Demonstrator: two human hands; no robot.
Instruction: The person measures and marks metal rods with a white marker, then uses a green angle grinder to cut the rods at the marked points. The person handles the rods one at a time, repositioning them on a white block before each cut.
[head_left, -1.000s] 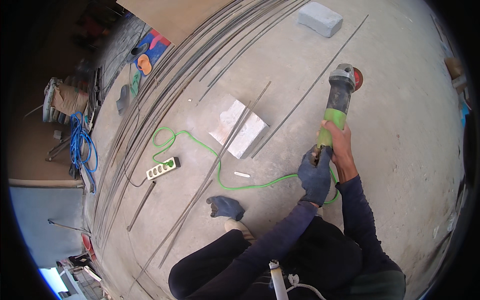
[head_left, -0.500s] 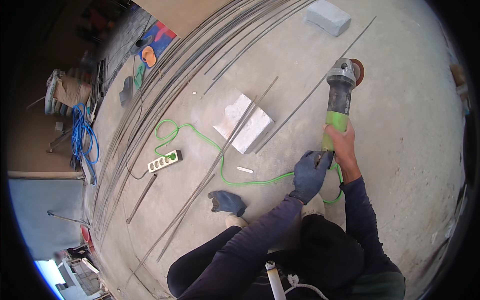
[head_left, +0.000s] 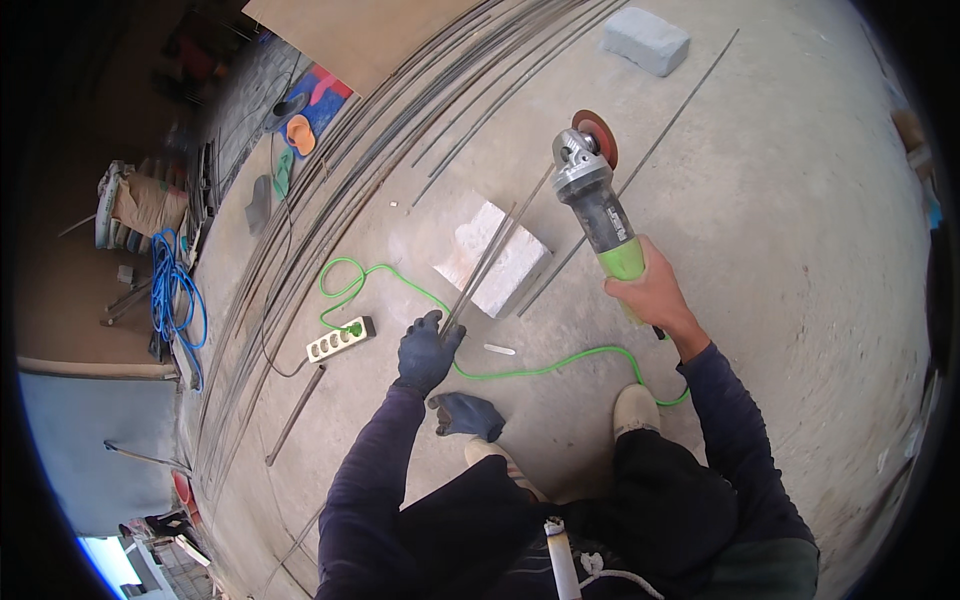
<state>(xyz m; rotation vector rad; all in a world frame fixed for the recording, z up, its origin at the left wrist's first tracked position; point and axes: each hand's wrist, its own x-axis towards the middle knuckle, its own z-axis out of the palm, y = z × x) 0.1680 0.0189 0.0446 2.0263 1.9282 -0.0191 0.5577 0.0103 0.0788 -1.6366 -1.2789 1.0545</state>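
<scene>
Right hand (head_left: pixel 655 287) grips a green-and-black grinder (head_left: pixel 604 215) right of the thin rods (head_left: pixel 492 253), which slope up-right from the gloved left hand (head_left: pixel 426 354) across a white block (head_left: pixel 522 268). Left hand, nearer, touches them; its closure cannot be determined.

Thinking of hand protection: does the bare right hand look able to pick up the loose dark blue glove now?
Probably not: the right hand is gripping the green and black angle grinder, though the glove itself lies uncovered.
</scene>
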